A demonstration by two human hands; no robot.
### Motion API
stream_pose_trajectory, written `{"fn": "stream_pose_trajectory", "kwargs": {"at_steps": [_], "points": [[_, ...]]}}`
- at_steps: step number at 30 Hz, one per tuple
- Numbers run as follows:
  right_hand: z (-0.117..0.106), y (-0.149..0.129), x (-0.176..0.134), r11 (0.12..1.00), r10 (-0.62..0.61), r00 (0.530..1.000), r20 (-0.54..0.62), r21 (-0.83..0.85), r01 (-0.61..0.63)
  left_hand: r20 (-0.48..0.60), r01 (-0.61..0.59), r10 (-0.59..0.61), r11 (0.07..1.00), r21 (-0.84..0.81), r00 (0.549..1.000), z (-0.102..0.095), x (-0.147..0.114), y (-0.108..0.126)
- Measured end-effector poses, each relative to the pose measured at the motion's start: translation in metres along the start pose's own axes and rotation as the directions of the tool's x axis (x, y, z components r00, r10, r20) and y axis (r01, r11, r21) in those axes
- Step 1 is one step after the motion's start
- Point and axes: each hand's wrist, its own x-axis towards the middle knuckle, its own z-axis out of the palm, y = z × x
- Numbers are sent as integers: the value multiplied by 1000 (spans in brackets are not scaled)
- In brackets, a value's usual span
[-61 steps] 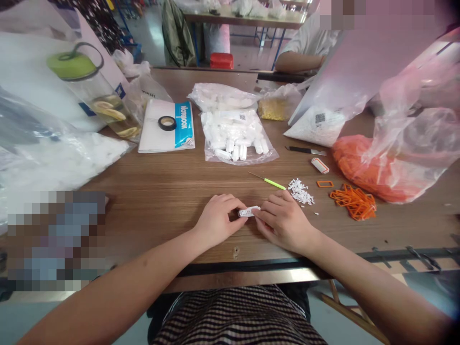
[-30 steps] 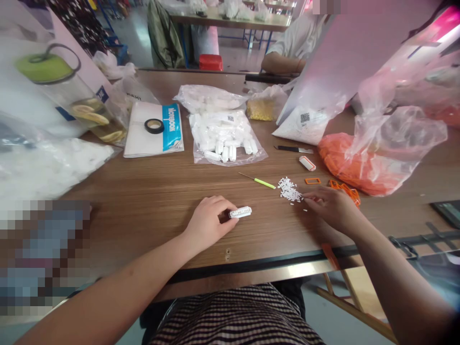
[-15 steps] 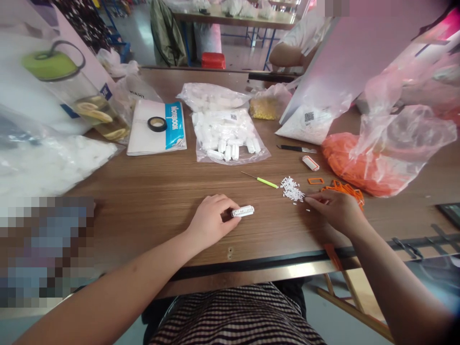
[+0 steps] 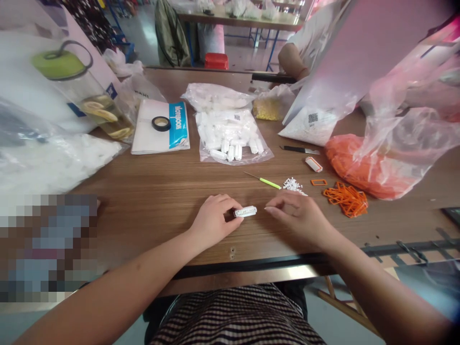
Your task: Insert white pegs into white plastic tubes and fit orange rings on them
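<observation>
My left hand [image 4: 215, 215] grips one end of a white connector housing [image 4: 246, 212] just above the table, its face with rows of small openings turned up. To the right of it, my right hand [image 4: 300, 215] has thumb and forefinger pinched on a tiny white plug [image 4: 266, 208], a short gap from the housing. Behind the right hand lies a pile of small white plugs [image 4: 292, 184], partly covered by it. A pick with a green handle [image 4: 269, 183] points away to the left beside the pile.
Orange frames [image 4: 347, 199] lie heaped at right, near a bag of orange parts [image 4: 362, 165]. A white piece with an orange band [image 4: 314, 164] and a dark-handled blade [image 4: 296, 149] lie behind. Bagged white housings [image 4: 233, 136], a notebook [image 4: 143, 139] with black tape [image 4: 161, 124], and a bottle [image 4: 97, 105] stand farther back.
My right hand has moved left from the edge of the plug pile toward the housing, uncovering the orange frames. My left hand keeps hold of the housing.
</observation>
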Motion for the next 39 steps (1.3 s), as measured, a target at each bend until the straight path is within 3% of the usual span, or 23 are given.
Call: {"fn": "stream_pose_trajectory", "kwargs": {"at_steps": [5,12,19,23,30,34,37,39], "points": [[23,-10,13,990,-120,990,72,-72,125,-6,-33,33,999,3,999,2,0,-3],[27,-12,17,953,-215,974,68,-201,225,-6,-36,36,999,2,999,3,1,-4],[26,-18,11,809,-375,919,125,-440,390,1,-18,18,1000,13,1000,2,1,-2],[26,-15,5,768,-421,900,115,-482,422,-3,-24,24,1000,12,1000,3,0,-3],[37,-12,-1,795,-414,905,98,-445,412,-7,-24,24,1000,4,1000,3,0,-3],[32,-10,-3,871,-372,927,44,-331,364,-5,-29,29,1000,-4,1000,1,-1,-2],[11,7,-13,919,-243,964,-106,-344,194,-3,-11,11,1000,-8,1000,0,0,-1],[-7,25,-25,891,-87,969,-231,-454,-28,-5,-7,7,1000,-10,1000,0,0,-1]]}}
